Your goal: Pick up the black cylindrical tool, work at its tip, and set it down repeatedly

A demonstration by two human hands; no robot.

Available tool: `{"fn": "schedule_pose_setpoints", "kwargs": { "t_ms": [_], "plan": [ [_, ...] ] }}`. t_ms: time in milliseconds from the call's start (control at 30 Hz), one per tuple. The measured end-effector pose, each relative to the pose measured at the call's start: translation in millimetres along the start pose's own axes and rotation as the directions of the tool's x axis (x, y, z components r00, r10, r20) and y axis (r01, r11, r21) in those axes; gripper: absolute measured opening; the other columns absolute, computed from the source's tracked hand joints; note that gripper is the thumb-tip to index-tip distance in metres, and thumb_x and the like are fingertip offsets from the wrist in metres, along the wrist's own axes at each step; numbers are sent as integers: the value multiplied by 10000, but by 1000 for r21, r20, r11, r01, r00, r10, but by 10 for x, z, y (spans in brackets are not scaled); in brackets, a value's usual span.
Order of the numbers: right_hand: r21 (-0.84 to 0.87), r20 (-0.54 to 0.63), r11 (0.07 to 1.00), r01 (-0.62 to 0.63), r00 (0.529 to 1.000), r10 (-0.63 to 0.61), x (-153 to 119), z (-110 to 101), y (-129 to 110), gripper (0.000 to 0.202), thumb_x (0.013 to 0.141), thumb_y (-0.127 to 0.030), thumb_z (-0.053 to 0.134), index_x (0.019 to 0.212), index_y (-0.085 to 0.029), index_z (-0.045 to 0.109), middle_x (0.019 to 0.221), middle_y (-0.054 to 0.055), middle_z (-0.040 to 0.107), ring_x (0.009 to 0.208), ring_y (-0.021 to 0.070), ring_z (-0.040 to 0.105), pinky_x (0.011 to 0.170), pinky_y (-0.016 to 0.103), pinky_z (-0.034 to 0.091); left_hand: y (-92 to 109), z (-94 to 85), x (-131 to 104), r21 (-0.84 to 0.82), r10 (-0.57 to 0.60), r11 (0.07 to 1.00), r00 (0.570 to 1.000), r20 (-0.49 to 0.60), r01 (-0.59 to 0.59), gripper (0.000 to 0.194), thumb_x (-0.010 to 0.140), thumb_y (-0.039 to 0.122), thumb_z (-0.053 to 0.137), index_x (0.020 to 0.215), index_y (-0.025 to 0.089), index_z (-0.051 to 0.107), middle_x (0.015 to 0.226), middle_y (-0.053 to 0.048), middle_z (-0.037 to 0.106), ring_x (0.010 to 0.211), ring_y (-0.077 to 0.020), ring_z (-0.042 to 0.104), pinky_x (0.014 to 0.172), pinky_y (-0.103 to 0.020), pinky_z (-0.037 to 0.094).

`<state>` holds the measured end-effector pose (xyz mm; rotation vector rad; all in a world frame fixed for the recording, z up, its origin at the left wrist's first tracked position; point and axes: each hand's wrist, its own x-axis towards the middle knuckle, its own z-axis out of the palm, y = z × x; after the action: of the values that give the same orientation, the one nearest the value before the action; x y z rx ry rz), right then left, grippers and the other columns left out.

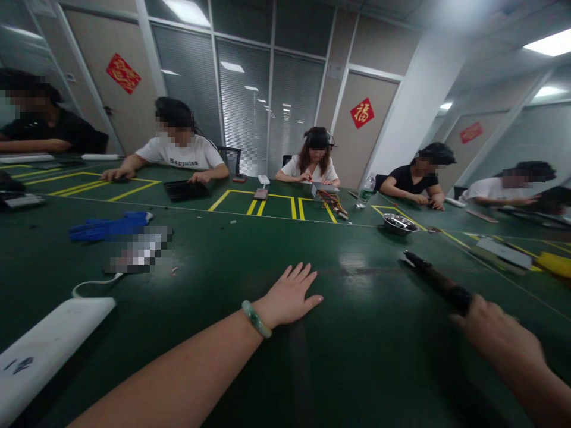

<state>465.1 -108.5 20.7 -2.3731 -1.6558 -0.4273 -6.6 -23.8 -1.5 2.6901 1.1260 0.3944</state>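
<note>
My left hand (289, 295) lies palm down on the green table top, fingers spread, nothing in it. A green jade bangle (256, 319) circles that wrist. On the right, my right hand (502, 333) is closed around the near end of a long dark stick-like tool (439, 279). Its far end is black with a small pale tip, pointing away and to the left. The tool's exact kind I cannot make out, and part of its near end is hidden in my hand. The right hand is slightly blurred.
Left of me are a white power bank (57, 351) with a white cable, a blurred-out phone (143, 249) and blue gloves (111, 226). Further off stand a metal bowl (400, 224), a water bottle (366, 191) and a box with coloured wires (325, 193). Several people sit around the table.
</note>
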Motion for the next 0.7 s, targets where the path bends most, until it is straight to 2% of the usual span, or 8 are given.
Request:
{"fn": "schedule_pose_setpoints", "kwargs": {
  "t_ms": [100, 167, 233, 300, 367, 433, 600, 700],
  "plan": [
    [166, 105, 960, 225, 964, -245, -61, -157, -1129, 622, 865, -563, 455, 1385, -223, 437, 1326, 244, 492, 1184, 370, 518, 900, 522, 429, -9, 37, 1, 17, 11, 1000, 1000, -27, -11, 653, 959, 590, 286, 1500, 228, 221, 1566, -84, 182, 1447, -270, 128, 1156, -489, 149],
    [328, 11, 853, 406, 901, -433, -208, -299, -1916, 600, 892, -501, 461, 1449, -315, 334, 1383, 130, 477, 1234, 333, 483, 979, 528, 407, 18, 25, -12, 15, 45, 999, 998, -32, -45, 627, 970, 557, 290, 1493, 214, 244, 1560, -91, 203, 1447, -257, 135, 1160, -474, 154],
    [458, -78, 667, 588, 774, -629, -397, -412, -2561, 593, 911, -410, 469, 1471, -347, 285, 1480, 37, 364, 1352, 266, 344, 1093, 484, 325, 63, -4, -37, 4, 127, 992, 991, -37, -127, 571, 982, 476, 308, 1487, 211, 263, 1555, -84, 229, 1446, -235, 148, 1168, -447, 152],
    [549, -95, 471, 690, 611, -786, -569, -457, -2989, 569, 938, -368, 446, 1481, -312, 287, 1515, 9, 302, 1403, 225, 240, 1155, 444, 235, 102, -21, -65, -19, 209, 978, 978, -27, -209, 566, 960, 387, 376, 1491, 232, 257, 1552, -58, 249, 1442, -224, 164, 1172, -413, 162],
    [619, -65, 350, 703, 490, -869, -672, -433, -3199, 528, 961, -393, 425, 1467, -272, 334, 1501, 24, 334, 1405, 219, 230, 1167, 435, 194, 108, -1, -84, -40, 228, 973, 974, -7, -228, 646, 899, 346, 474, 1496, 266, 242, 1546, -26, 269, 1437, -246, 174, 1166, -404, 189],
    [666, -36, 304, 681, 437, -899, -695, -370, -3242, 523, 962, -440, 436, 1449, -261, 372, 1478, 36, 375, 1390, 218, 260, 1165, 428, 190, 77, 61, -84, -36, 224, 974, 974, -10, -225, 742, 836, 362, 555, 1499, 284, 232, 1542, -14, 273, 1431, -289, 170, 1159, -420, 203],
    [718, -30, 266, 643, 410, -912, -616, -272, -3101, 625, 926, -524, 490, 1468, -254, 336, 1498, 53, 336, 1388, 216, 260, 1169, 403, 181, -55, 295, -29, 5, 298, 954, 953, -44, -298, 1002, 709, 495, 674, 1519, 235, 145, 1576, -59, 147, 1430, -359, 115, 1171, -441, 135],
    [731, -29, 262, 629, 414, -910, -601, -276, -3076, 640, 918, -551, 486, 1467, -255, 340, 1496, 59, 338, 1385, 220, 265, 1166, 407, 187, -93, 389, -4, 11, 270, 963, 962, -49, -270, 1020, 706, 477, 680, 1522, 242, 115, 1580, -46, 131, 1430, -360, 119, 1175, -432, 124]
  ]
}}
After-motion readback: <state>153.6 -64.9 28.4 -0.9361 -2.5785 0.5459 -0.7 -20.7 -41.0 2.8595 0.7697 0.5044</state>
